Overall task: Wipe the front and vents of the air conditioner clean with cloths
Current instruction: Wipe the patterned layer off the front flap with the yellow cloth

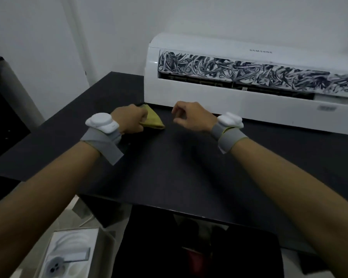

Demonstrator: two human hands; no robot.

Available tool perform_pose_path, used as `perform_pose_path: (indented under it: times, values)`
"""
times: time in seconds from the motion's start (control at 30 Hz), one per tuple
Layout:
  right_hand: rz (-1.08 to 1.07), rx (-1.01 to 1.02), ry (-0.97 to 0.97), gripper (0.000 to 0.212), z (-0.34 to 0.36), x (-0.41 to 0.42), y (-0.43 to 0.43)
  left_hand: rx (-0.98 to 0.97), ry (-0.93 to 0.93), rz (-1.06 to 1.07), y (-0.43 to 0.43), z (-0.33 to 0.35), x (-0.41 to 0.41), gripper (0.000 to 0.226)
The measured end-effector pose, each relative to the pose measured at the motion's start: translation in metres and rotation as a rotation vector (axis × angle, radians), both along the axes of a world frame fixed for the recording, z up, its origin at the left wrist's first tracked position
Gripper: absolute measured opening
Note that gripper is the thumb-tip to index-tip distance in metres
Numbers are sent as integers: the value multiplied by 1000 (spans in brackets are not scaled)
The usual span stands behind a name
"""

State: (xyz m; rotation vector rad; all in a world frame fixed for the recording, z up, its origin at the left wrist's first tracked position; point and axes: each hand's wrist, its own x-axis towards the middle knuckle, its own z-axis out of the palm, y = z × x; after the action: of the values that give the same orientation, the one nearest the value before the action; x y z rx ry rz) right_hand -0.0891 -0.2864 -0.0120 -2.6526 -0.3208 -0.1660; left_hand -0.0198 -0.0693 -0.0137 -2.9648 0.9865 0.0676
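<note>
While left hand (129,121) is gripping folded yellow cloth (153,119) on black tabletop (179,167) beside white air conditioner (239,109), right hand (189,117) is hovering empty, loosely curled. Pickup step, probably; next: cloth onto scribbled front (239,72).

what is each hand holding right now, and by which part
The left hand grips the yellow cloth by its left end, on the black table. The right hand holds nothing, fingers loosely curled.
</note>
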Motion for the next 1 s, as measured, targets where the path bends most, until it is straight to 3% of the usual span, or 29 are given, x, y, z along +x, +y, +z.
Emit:
perform_pose_path:
  times: [0.17,0.27,0.47,0.8,1.0]
  values:
    - [72,-67,63,57,-11,-10,6,-108,86,-44,-8,2,-12,19]
    - [79,-109,74,64,-16,-12,13,-265,153,-92,-16,1,-19,16]
    - [-14,-103,-131,24,-11,-17,3,-504,200,-205,-36,3,-36,20]
    - [-115,-127,-253,21,7,-44,-52,-428,206,-284,-90,5,-58,52]
    - [-144,-128,-137,22,8,-74,-89,-371,231,-328,-115,4,-70,45]
